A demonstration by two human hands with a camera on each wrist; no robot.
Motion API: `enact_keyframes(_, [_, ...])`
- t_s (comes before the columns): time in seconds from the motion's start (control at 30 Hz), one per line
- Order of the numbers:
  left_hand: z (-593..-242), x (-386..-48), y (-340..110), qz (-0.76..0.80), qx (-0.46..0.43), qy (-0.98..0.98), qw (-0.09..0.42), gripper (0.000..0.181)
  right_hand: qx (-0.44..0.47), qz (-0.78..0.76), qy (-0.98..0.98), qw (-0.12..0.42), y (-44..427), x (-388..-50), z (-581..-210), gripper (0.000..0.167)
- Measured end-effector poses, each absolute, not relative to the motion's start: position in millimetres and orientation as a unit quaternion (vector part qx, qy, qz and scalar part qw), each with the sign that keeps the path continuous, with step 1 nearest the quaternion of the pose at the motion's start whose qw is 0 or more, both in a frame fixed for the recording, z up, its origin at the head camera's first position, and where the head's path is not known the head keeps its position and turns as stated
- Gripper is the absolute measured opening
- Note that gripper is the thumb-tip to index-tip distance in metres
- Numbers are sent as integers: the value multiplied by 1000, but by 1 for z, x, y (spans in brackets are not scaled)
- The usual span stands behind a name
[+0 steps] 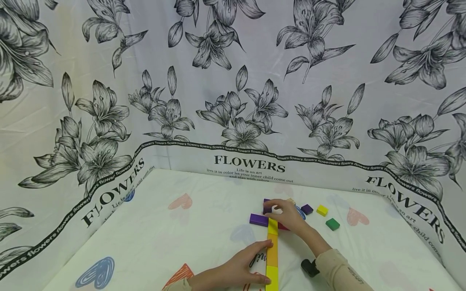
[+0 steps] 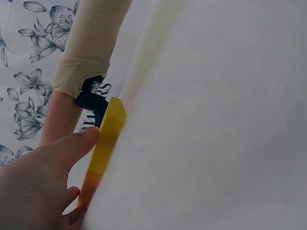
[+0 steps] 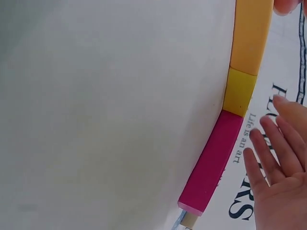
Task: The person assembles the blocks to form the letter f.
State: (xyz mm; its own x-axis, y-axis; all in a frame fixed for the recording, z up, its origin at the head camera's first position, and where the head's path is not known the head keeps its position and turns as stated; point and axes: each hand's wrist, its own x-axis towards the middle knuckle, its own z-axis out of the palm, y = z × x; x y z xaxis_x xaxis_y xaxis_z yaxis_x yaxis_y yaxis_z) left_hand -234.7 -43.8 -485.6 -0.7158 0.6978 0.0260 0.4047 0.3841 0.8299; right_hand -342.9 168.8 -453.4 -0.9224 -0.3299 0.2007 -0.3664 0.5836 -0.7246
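Note:
A straight row of blocks runs away from me in the head view, with a yellow block (image 1: 272,277) nearest, then an orange block (image 1: 272,251) and another yellow block (image 1: 272,227). My left hand (image 1: 240,266) touches the row's left side, thumb at the near yellow block and a finger at the orange one. At the far end my right hand (image 1: 284,214) pinches a small purple block (image 1: 267,209) between thumb and index finger. A longer purple block (image 1: 259,220) lies to the left of the row. A magenta block (image 3: 211,163) adjoins the yellow one, mostly behind my right hand in the head view.
Right of my right hand lie a small purple block (image 1: 307,209), a yellow block (image 1: 322,210) and a green block (image 1: 333,224). A pale wooden block (image 3: 189,220) sits beyond the magenta one. Flower-printed curtains (image 1: 233,161) border the heart-patterned cloth (image 1: 204,226).

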Motion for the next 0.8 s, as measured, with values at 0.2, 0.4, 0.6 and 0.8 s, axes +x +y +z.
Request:
enact_keyframes(0.2, [-487, -235, -44, 437, 343, 816, 161, 81, 188, 413, -891, 33, 168, -347, -455, 49])
enact_keyframes(0.4, [-486, -235, -42, 439, 315, 822, 179, 82, 165, 407, -898, 25, 167, -352, -456, 61])
enact_keyframes(0.6, [-485, -235, -42, 439, 303, 825, 186, 82, 147, 394, -907, 8, 168, -356, -460, 66])
enact_keyframes(0.8, [-485, -235, -42, 442, 305, 823, 186, 82, 139, 389, -911, -6, 169, -358, -461, 67])
